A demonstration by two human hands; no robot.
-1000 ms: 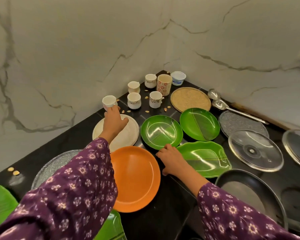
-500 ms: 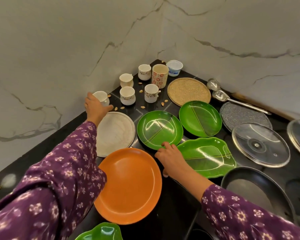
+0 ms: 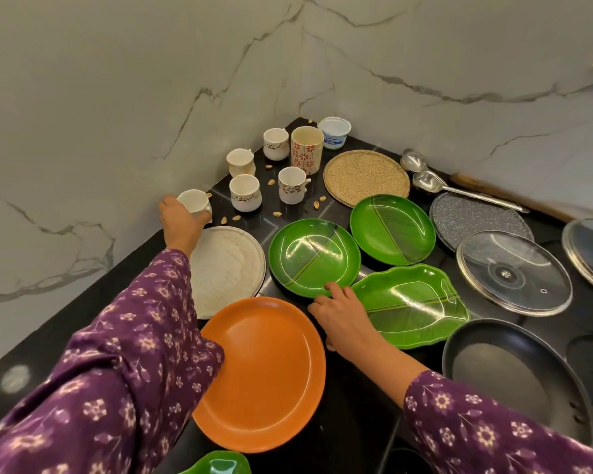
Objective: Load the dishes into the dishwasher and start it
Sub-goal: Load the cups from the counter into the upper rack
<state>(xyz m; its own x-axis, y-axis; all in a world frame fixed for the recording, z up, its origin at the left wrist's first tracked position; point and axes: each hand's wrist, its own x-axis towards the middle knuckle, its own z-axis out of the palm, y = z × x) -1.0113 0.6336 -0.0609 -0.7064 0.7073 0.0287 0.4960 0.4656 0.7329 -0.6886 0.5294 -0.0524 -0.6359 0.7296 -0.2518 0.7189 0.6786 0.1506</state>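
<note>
White ceramic cup [image 3: 194, 201] beside the marble wall [image 3: 83, 131] is gripped in my left hand [image 3: 182, 223], my right hand [image 3: 339, 314] lies curled at the round green plate [image 3: 314, 256], hold unclear; I judge I'm collecting dishes, so next I lift the cup clear for the dishwasher.

small white cup [image 3: 194, 201] — upright, just beyond the off-white round plate [image 3: 226, 268]

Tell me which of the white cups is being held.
The leftmost cup, just beyond the white plate; the left hand grips it, while the others stand untouched.
</note>
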